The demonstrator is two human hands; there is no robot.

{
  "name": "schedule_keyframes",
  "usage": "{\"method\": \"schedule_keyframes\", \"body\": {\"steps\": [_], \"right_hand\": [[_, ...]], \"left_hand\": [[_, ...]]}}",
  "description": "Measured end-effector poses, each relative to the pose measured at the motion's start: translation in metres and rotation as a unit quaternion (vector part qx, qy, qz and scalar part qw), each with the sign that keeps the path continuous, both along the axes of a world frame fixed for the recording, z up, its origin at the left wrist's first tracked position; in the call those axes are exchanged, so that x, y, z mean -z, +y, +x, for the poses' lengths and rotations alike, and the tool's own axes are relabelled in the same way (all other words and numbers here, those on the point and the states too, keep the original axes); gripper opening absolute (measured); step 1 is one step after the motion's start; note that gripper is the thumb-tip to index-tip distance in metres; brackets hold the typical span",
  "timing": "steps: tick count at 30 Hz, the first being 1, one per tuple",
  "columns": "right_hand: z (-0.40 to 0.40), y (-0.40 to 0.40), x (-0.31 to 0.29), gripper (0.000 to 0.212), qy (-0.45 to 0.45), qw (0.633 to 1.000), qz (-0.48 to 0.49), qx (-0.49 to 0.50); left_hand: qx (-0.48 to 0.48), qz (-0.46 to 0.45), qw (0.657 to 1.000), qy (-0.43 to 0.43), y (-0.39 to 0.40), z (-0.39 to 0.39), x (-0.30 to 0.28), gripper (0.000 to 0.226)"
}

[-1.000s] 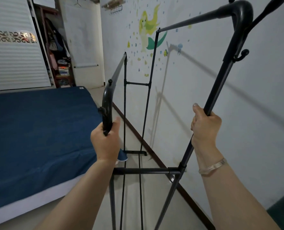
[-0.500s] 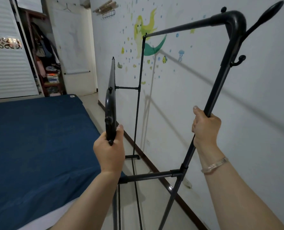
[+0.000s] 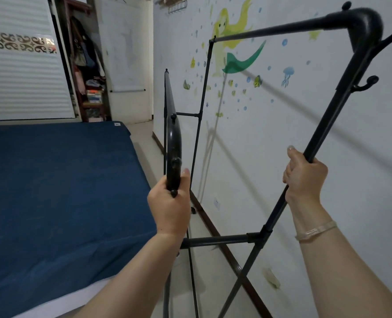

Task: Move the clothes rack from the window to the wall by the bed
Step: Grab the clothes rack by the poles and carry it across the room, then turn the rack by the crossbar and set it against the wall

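Note:
A black metal clothes rack (image 3: 215, 240) stands in the narrow floor strip between the bed (image 3: 59, 191) and the wall (image 3: 270, 138). It carries no clothes and its near end frame leans toward me. My left hand (image 3: 170, 203) is closed around the near left upright, just below its curved top corner. My right hand (image 3: 304, 175) grips the near right upright, which slants up to a top corner with hooks. The rack's far end frame stands close to the wall with the mermaid painting.
The bed with a blue cover fills the left side. A brown skirting board (image 3: 215, 230) runs along the wall's foot. At the back stand an open shelf unit (image 3: 87, 72) with bags and clothes, a white wardrobe front (image 3: 22, 76) and a white door (image 3: 126, 53).
The rack's left frame has swung to face me edge-on and the whole rack has shifted nearer the wall. Both hands keep their grips.

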State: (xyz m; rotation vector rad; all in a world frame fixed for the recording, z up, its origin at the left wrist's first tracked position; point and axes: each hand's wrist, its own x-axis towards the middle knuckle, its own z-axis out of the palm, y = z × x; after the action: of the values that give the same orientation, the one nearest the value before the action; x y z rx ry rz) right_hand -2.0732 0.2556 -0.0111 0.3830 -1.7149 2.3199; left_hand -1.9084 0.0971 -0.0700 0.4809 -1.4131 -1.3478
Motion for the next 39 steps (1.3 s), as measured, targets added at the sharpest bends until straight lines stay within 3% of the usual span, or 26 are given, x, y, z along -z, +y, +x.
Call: {"method": "schedule_keyframes", "body": {"steps": [13,24,27,29,31,35,39], "right_hand": [[-0.141,-0.004,-0.009,0.037,0.013,0.999,0.013,0.027],[-0.196,0.028,0.000,0.016,0.080,0.964,0.137,0.212],[-0.183,0.025,-0.013,0.036,0.166,0.944,0.117,0.261],[-0.170,0.019,-0.024,0.048,0.244,0.914,0.126,0.297],[-0.153,0.009,-0.035,0.050,0.309,0.893,0.180,0.272],[-0.121,-0.014,-0.061,0.052,0.336,0.881,0.298,0.146],[-0.089,-0.030,-0.095,0.058,0.312,0.873,0.371,0.051]], "left_hand": [[-0.016,0.005,1.000,0.004,0.019,-0.131,-0.012,0.046],[0.076,-0.016,0.997,0.000,0.073,-0.174,-0.006,0.030],[0.143,-0.057,0.988,-0.014,0.061,-0.167,-0.001,0.005],[0.208,-0.073,0.975,-0.002,0.051,-0.158,0.005,0.046],[0.263,-0.067,0.962,0.015,0.042,-0.150,0.006,0.070],[0.249,-0.063,0.965,0.044,0.013,-0.144,-0.002,0.062],[0.198,-0.150,0.969,0.020,-0.045,-0.155,-0.027,0.066]]}}
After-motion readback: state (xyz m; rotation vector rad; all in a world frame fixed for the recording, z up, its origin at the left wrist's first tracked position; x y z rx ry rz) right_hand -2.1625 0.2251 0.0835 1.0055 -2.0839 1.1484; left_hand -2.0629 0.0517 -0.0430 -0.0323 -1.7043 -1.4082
